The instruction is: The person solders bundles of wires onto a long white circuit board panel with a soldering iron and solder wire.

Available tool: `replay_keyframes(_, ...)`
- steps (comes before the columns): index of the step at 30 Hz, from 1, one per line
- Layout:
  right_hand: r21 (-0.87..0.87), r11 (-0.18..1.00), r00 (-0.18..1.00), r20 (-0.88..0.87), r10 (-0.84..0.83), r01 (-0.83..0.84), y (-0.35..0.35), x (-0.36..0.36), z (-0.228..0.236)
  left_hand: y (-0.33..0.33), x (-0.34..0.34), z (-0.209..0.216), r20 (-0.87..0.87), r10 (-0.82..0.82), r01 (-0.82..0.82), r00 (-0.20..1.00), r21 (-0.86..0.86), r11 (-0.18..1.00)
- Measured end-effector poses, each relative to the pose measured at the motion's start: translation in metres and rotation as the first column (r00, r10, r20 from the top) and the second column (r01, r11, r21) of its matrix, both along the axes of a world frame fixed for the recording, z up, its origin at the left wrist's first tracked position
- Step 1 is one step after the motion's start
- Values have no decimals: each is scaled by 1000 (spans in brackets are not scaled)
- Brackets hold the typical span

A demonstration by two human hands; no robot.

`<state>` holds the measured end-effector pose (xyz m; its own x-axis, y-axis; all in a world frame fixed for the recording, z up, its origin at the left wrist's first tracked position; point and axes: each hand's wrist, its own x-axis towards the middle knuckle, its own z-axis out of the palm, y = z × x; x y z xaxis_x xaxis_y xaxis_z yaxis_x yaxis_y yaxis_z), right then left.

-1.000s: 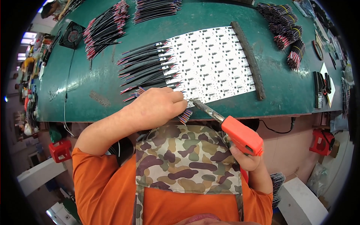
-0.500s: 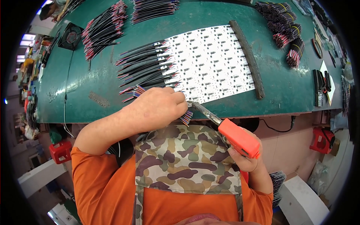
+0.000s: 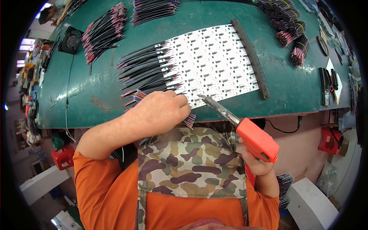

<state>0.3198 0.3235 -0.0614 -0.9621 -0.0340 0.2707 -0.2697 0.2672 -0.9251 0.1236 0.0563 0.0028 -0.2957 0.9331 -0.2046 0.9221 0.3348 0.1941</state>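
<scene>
The left hand (image 3: 161, 111) is closed in a fist on a small bundle of wires (image 3: 189, 120), at the near edge of the green table (image 3: 291, 88); wire ends stick out on both sides of the fist. The right hand (image 3: 255, 163) is clamped on the orange grip of a soldering iron (image 3: 237, 124), held below the table edge, w/ the metal tip over the near corner of the white LED board (image 3: 214, 63), just beside the left knuckles. The 2 hands are apart, the iron shaft lies between them. A row of soldered wires (image 3: 143, 73) lies along the board's left edge, a dark strip (image 3: 251, 57) along its right edge. Free green surface is only left of the fist and right of the strip; further away wire bundles (image 3: 101, 32) and more bundles (image 3: 289, 28) fill the far side. Vs. the earlier frame: the iron tip came a bit lower and nearer to the fist, approx. the same angle; left hand stayed in place, board did not move.
</scene>
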Motion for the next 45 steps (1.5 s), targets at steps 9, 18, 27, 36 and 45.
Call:
replay_keyframes(9, -185, 982, 999, 32, -29, 34, -4, -15, 17, -44, -30, 32, 453, 247, -476, 857, 511, 716)
replay_keyframes(18, -385, 921, 995, 96, -20, 56, -13, -39, 22, -165, -86, -23, 716, 216, -678, 664, 698, -232)
replay_keyframes(27, -389, 917, 981, 192, -12, 87, -22, -65, 25, -174, -86, -47, 877, 39, -830, 480, 468, -305)
replay_keyframes(36, -351, 923, 980, 170, -103, 158, -11, -85, 29, -164, -135, -12, 929, 257, -963, 265, 270, 19)
replay_keyframes(45, -480, 829, 958, 170, -233, 287, 2, -119, 41, -29, -255, 14, -215, 554, -460, 805, 365, 810)
